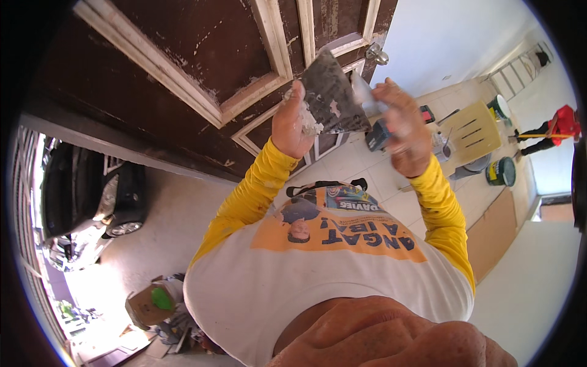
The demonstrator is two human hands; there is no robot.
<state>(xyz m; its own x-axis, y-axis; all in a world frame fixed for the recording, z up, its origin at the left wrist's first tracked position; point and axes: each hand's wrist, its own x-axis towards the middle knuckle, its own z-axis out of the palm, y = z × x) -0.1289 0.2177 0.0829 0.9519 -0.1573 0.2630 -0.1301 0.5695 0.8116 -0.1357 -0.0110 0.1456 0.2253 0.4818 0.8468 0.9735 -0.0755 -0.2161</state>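
My left hand (pixel 288 129) grips a dark, flat metal plate (pixel 330 92) by its left edge, with the thumb up. Lumps of white putty (pixel 310 122) stick to the plate beside my fingers. Smeared by motion, my right hand (pixel 405 131) is closed round what looks like a putty knife (pixel 362 93); its pale blade is at the plate's right edge. I cannot tell whether blade and plate touch. Behind them stands a dark brown panelled door (pixel 202 46) with whitish patches along its mouldings and a round metal knob (pixel 378 55).
A yellowish plastic table or stool (pixel 474 137) stands at the right, near lidded buckets (pixel 501 172). Beyond are a ladder (pixel 518 70) and a person in red (pixel 564 122). At the left, a dark car (pixel 110 189) is outside; a cardboard box (pixel 150 304) sits at the lower left.
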